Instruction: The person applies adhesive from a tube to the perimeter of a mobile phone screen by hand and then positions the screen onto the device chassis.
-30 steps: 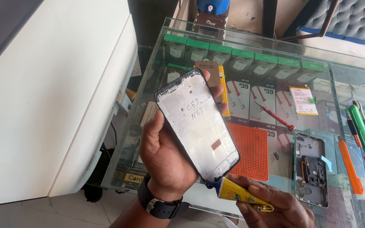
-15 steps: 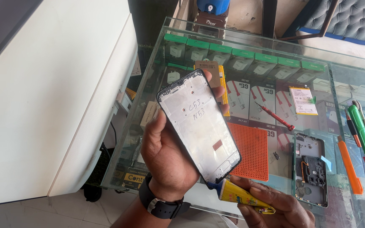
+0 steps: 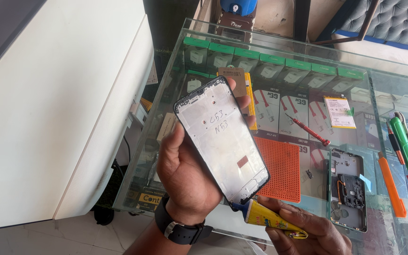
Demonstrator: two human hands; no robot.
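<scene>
My left hand (image 3: 187,177) holds a phone's middle frame (image 3: 220,139), a silvery plate with a black rim and handwritten marks on it, tilted up over the near edge of a glass counter (image 3: 270,56). A black watch sits on that wrist. My right hand (image 3: 308,231) grips a small yellow glue tube (image 3: 266,217) at the bottom of the picture. The tube's blue tip touches the lower corner of the frame.
On the glass lie an orange perforated mat (image 3: 279,167), a red screwdriver (image 3: 308,128), an opened phone body (image 3: 349,189), an orange pry tool (image 3: 393,184) and green and red pens (image 3: 407,146). Boxed goods fill the case below. A white appliance (image 3: 48,104) stands at left.
The phone frame and both hands have shifted slightly; the glue tube's tip has stayed at the frame's lower corner.
</scene>
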